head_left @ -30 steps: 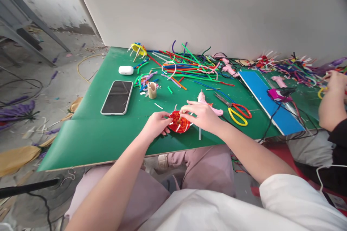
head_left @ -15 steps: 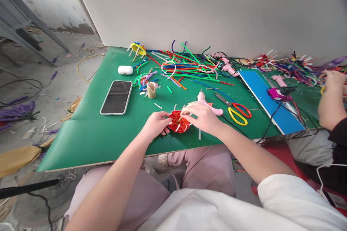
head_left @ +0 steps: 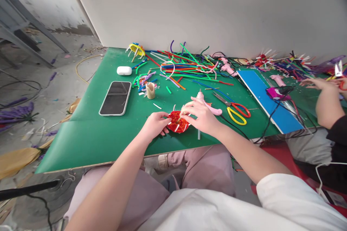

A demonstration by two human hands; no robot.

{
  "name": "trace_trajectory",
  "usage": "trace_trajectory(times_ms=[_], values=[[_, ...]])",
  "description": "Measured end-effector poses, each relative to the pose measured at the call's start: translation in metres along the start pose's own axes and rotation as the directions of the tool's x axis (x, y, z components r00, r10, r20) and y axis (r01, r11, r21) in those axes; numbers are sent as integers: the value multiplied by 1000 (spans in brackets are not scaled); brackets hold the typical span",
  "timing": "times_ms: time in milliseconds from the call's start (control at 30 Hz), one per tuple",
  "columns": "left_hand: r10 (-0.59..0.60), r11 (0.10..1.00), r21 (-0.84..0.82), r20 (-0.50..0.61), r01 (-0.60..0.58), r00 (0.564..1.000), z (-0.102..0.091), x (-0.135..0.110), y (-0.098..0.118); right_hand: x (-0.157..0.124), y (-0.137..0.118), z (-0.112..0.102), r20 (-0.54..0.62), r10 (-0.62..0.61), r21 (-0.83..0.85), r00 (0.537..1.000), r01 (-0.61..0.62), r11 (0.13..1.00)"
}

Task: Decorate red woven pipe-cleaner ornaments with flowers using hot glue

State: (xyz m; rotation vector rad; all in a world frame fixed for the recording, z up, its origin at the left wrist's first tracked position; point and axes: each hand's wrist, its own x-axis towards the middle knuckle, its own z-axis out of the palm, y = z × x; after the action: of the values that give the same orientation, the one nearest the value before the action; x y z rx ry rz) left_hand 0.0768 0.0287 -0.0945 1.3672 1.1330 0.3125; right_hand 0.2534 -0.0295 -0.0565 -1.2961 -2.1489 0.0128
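A round red-orange piece (head_left: 179, 127), apparently coiled pipe cleaner with white strips sticking out, rests near the table's front edge. My left hand (head_left: 155, 124) pinches its left rim between thumb and fingers. From the right, my right hand (head_left: 199, 115) closes on a thin tan stick (head_left: 180, 118) standing at the middle of the piece. Just beyond that hand lies a pink glue gun (head_left: 208, 104). A clear glue stick (head_left: 199, 134) is below it. Scissors with red and yellow handles (head_left: 235, 113) lie open to the right.
Left on the green table (head_left: 81, 140) are a phone (head_left: 115, 98) and a white earbud case (head_left: 124, 70). A tan cup (head_left: 150, 90), a yellow umbrella-shaped piece (head_left: 137, 49) and many pipe cleaners (head_left: 187, 68) lie behind. A blue board (head_left: 271, 103) and a co-worker's hands (head_left: 322, 86) are right.
My right fingers have lifted and spread slightly, still around the stick; my left hand stays at the rim. The co-worker's hand has opened out, and scissors now show there.
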Motion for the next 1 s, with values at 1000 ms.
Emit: trace_trajectory(times_ms=[1000], values=[[12, 1000, 4, 5, -12, 1000, -1, 2, -3, -1, 0, 2, 28, 54, 9, 998, -54, 998]])
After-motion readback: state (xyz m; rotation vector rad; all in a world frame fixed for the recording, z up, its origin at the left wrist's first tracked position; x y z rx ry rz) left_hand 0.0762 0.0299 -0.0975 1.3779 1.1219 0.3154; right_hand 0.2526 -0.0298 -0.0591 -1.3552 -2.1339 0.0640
